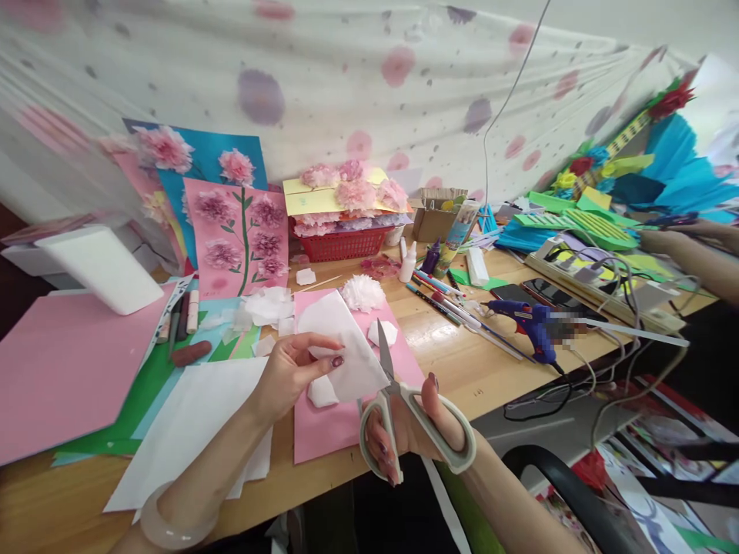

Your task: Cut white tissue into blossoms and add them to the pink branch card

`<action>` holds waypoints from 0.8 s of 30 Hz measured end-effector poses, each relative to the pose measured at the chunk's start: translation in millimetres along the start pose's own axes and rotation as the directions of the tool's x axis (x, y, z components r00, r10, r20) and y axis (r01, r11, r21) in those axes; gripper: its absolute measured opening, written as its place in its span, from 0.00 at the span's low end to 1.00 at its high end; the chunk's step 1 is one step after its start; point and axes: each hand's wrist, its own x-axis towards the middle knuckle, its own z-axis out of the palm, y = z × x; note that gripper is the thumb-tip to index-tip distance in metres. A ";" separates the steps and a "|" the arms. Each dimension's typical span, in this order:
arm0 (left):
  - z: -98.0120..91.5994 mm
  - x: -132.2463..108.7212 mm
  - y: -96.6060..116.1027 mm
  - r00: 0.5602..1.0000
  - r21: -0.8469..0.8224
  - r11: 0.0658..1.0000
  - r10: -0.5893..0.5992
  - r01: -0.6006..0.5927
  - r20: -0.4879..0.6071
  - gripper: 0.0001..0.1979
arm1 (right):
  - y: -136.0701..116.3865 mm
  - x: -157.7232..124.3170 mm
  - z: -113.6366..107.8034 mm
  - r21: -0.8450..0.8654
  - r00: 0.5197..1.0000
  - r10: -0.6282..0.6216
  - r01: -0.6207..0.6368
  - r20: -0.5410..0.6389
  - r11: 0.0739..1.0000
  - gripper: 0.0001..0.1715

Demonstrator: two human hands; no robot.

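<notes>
1. Cut off by the right edge: a co-worker's arm [693, 254]
2. Pixelated beyond reading: patch [563, 327] just beside the blue glue gun [534, 323]
3. Hidden behind the white tissue [346, 354]: second blade of the scissors [397, 391]
4. Cropped at the bottom edge: left forearm [219, 462]

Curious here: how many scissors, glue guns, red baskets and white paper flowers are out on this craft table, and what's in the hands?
Scissors: 1, held in the right hand
Folded white paper: 1, held in the left hand
Blue glue gun: 1
Red basket: 1
White paper flower: 1
Total: 5
</notes>
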 end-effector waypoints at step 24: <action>2.3 -2.5 1.9 0.999 0.034 0.999 -0.029 0.030 -0.038 0.14 | 13.1 2.8 -5.1 0.055 0.983 0.014 -0.004 -0.185 0.998 0.51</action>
